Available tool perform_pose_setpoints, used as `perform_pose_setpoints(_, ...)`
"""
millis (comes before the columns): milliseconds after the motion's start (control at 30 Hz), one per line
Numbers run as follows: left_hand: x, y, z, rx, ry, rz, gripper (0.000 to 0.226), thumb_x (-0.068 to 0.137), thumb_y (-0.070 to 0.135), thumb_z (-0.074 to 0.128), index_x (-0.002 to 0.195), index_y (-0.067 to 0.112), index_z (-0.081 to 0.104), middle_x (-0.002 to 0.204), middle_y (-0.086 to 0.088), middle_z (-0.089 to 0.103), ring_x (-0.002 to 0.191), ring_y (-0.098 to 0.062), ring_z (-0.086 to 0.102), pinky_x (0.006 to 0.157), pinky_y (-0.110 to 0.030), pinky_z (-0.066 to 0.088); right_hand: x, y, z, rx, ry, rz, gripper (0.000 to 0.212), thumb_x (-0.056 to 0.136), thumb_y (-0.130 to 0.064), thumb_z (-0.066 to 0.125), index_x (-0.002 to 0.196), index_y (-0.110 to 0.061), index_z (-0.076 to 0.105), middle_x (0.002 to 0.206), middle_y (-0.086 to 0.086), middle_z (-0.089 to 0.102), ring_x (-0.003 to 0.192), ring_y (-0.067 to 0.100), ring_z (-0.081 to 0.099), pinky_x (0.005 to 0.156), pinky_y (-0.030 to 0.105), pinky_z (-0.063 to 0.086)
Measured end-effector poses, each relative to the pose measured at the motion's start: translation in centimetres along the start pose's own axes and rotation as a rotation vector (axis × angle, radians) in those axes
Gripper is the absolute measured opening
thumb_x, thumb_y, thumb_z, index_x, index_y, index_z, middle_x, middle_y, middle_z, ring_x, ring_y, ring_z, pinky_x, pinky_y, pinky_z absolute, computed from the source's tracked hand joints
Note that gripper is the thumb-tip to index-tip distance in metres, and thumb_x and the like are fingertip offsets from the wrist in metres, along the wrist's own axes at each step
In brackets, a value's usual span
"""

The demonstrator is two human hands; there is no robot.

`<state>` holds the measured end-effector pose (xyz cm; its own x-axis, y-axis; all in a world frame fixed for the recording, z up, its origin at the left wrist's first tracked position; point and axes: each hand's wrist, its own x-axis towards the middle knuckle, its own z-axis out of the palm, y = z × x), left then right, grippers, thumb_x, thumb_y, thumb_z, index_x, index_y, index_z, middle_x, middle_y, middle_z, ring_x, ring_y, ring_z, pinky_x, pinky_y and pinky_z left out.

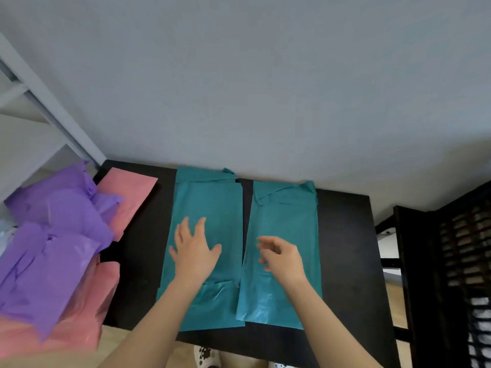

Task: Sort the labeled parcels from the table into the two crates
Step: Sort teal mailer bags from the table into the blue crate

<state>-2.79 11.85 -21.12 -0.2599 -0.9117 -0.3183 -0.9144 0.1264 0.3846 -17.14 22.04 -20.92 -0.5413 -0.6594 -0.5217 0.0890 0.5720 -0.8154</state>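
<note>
Two teal parcels lie flat and side by side on the middle of the black desk, long sides running near to far with a narrow strip of desk between them. The left teal parcel sits under the left hand, whose fingers are straight, spread and released. Whether the palm presses the film or hovers just above it cannot be told. The right hand is over the right teal parcel, blurred, its fingers loosely curled and grasping nothing.

The step in hand looks like picking one up. Pinch a near corner or edge rather than the flat middle, since the film is slick. Take one parcel at a time and turn it to find the label, as none shows on either upper face.

Both are thin, glossy plastic mailers with folded flaps at the far end and creases near the front edge.

Purple parcels and pink parcels are heaped at the left. What seems a dark latticed crate stands at the right.
</note>
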Motion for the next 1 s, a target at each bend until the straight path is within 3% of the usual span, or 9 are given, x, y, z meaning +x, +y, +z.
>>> perform_pose_setpoints(100, 1.3, -2.9, -0.6, -0.033, -0.091, -0.115, 0.084, 0.089, 0.039, 0.061, 0.152, 0.023, 0.009, 0.159, -0.01, -0.005, 0.146, -0.03, 0.001, 0.113, -0.054, 0.018, 0.7, -0.7, 2.8, 0.089, -0.071, 0.064, 0.042, 0.091, -0.001, 0.05, 0.129, -0.019, 0.054, 0.121, 0.0, 0.058, 0.07, 0.01, 0.064, 0.059, 0.02, 0.051)
perform_pose_setpoints(233, 2.1, -4.7, -0.8, -0.144, -0.058, -0.136, 0.083, 0.086, 0.035, 0.066, 0.151, 0.019, 0.017, 0.155, -0.011, 0.016, 0.138, -0.032, 0.023, 0.108, -0.046, 0.032, 1.2, -1.1, 5.0, 0.178, -0.107, 0.18, 0.054, 0.092, -0.001, 0.052, 0.143, -0.014, 0.039, 0.132, 0.009, 0.051, 0.067, 0.015, 0.064, 0.056, 0.022, 0.052)
perform_pose_setpoints(333, 2.2, -5.1, -1.0, -0.148, 0.09, -0.109, 0.075, 0.085, 0.031, 0.066, 0.148, 0.018, 0.026, 0.145, -0.011, 0.034, 0.13, -0.029, 0.033, 0.099, -0.044, 0.039, 1.2, -1.2, 5.8, 0.19, -0.065, 0.209, 0.053, 0.091, 0.0, 0.053, 0.141, -0.012, 0.041, 0.112, 0.005, 0.057, 0.065, 0.015, 0.063, 0.058, 0.023, 0.052)
perform_pose_setpoints(533, 2.4, -5.3, -2.3, -0.256, 0.181, -0.101, 0.064, 0.086, 0.023, 0.063, 0.143, 0.017, 0.035, 0.123, -0.005, 0.056, 0.113, -0.026, 0.049, 0.088, -0.04, 0.042, 0.7, -2.8, 6.1, 0.183, -0.041, 0.214, 0.052, 0.089, 0.003, 0.055, 0.139, -0.007, 0.043, 0.088, 0.004, 0.059, 0.058, 0.013, 0.06, 0.058, 0.021, 0.055)
perform_pose_setpoints(667, 2.8, -4.6, -3.6, -0.479, 0.161, -0.206, 0.048, 0.089, 0.012, 0.054, 0.136, 0.015, 0.047, 0.087, 0.007, 0.057, 0.087, -0.018, 0.052, 0.076, -0.031, 0.038, 0.3, -4.1, 6.1, 0.205, -0.09, 0.238, 0.036, 0.088, 0.002, 0.062, 0.123, -0.001, 0.056, 0.074, 0.004, 0.059, 0.046, 0.009, 0.049, 0.049, 0.019, 0.049)
perform_pose_setpoints(800, 3.0, -3.4, -4.9, -0.566, 0.103, -0.214, 0.035, 0.09, 0.014, 0.052, 0.124, 0.02, 0.059, 0.099, 0.003, 0.057, 0.079, -0.019, 0.058, 0.074, -0.033, 0.047, -0.1, -5.3, 5.8, 0.178, -0.115, 0.195, 0.009, 0.088, 0.002, 0.059, 0.091, -0.004, 0.064, 0.065, 0.003, 0.053, 0.044, 0.009, 0.043, 0.045, 0.018, 0.043)
perform_pose_setpoints(867, 2.9, -2.8, -5.3, -0.582, 0.119, -0.177, 0.031, 0.09, 0.015, 0.052, 0.12, 0.022, 0.06, 0.1, 0.005, 0.056, 0.075, -0.014, 0.058, 0.072, -0.033, 0.048, -0.1, -6.5, 5.4, 0.183, -0.133, 0.141, 0.016, 0.089, 0.001, 0.056, 0.081, -0.008, 0.066, 0.062, 0.002, 0.051, 0.044, 0.008, 0.044, 0.045, 0.017, 0.042)
perform_pose_setpoints(1000, 3.0, -1.8, -6.0, -0.575, 0.163, -0.099, 0.03, 0.091, 0.016, 0.053, 0.12, 0.022, 0.059, 0.11, 0.004, 0.056, 0.071, 0.0, 0.05, 0.058, -0.023, 0.038, 0.4, -8.7, 4.0, 0.109, -0.12, 0.051, 0.019, 0.092, -0.004, 0.053, 0.081, -0.013, 0.065, 0.072, 0.001, 0.06, 0.049, 0.008, 0.053, 0.045, 0.018, 0.044)
